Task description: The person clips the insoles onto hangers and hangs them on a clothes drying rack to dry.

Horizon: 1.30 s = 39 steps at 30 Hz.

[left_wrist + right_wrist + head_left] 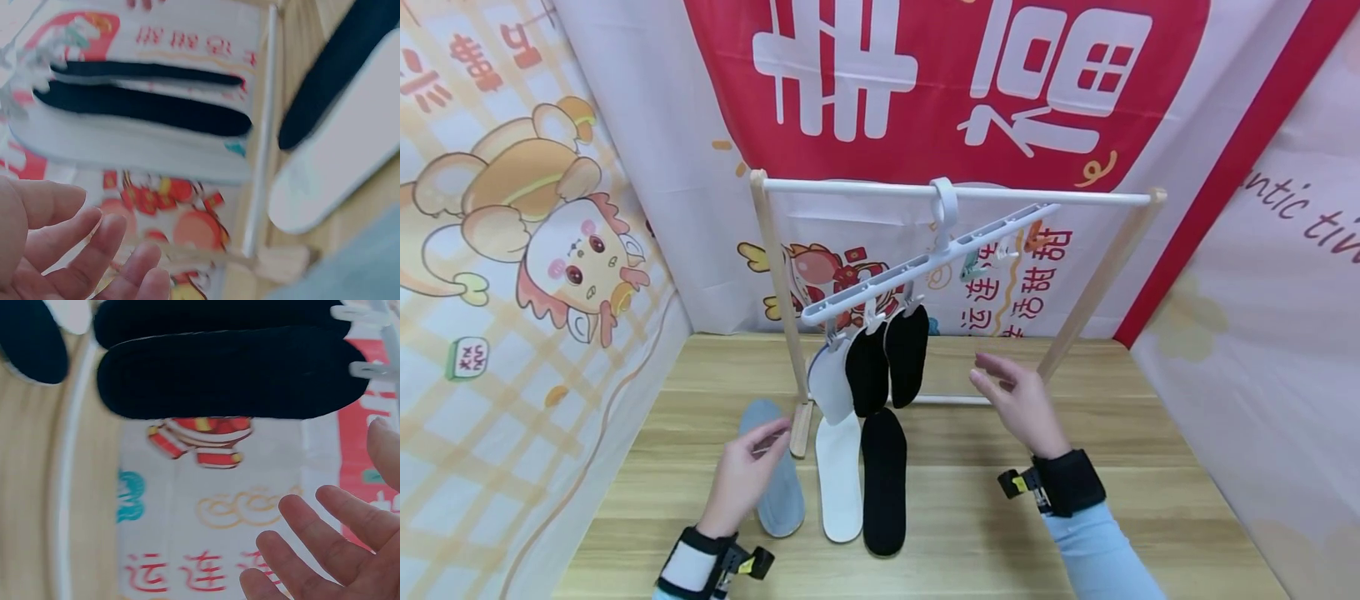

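Observation:
A white clip hanger (928,262) hooks over the rack's rod and tilts, its left end lower. Clips near that end hold a white insole (830,379) and two black insoles, one (867,371) beside the other (907,358). On the table lie a grey insole (780,492), a white insole (839,483) and a black insole (884,483). My left hand (745,475) hovers over the grey insole with its fingers loosely bent and holds nothing. To the right of the hanging insoles, my right hand (1022,408) is in the air, fingers spread, also holding nothing.
The rack has a white top rod (1052,196), wooden posts, one (1093,292) on the right, and a low white bar (955,400). Unused clips (973,267) hang from the hanger's right half. Printed cloth (647,83) surrounds the wooden table (1150,500).

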Each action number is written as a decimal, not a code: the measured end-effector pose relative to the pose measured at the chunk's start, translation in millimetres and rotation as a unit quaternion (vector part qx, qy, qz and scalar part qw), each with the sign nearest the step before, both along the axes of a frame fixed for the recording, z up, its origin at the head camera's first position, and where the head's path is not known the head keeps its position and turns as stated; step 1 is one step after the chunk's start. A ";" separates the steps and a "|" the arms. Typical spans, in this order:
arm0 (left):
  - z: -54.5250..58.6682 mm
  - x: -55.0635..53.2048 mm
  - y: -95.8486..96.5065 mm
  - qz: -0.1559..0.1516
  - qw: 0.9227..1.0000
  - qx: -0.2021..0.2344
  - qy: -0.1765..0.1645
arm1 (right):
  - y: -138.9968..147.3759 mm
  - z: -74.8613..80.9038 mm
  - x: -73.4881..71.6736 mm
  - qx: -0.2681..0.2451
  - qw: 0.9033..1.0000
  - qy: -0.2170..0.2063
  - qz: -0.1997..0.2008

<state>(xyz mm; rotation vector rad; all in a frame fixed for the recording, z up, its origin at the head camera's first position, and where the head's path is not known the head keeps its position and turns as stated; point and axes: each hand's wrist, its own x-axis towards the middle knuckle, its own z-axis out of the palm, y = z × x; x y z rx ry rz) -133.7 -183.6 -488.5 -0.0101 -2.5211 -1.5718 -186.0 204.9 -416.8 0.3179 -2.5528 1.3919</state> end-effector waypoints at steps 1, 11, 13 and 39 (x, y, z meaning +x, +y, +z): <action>-4.1 0.7 -4.6 0.007 1.000 -0.001 -0.012 | 1.5 -6.2 0.9 0.003 1.000 -0.004 -0.002; -33.9 -4.4 -37.5 0.067 0.995 -0.026 -0.063 | 13.5 -58.1 16.1 0.018 0.997 -0.073 -0.027; -36.2 -7.5 -42.9 0.071 0.995 -0.027 -0.067 | 15.8 -65.5 18.3 0.020 0.996 -0.077 -0.035; -61.2 -64.6 -85.9 0.046 0.978 -0.125 -0.159 | 41.6 -110.7 39.7 0.003 0.990 -0.124 -0.074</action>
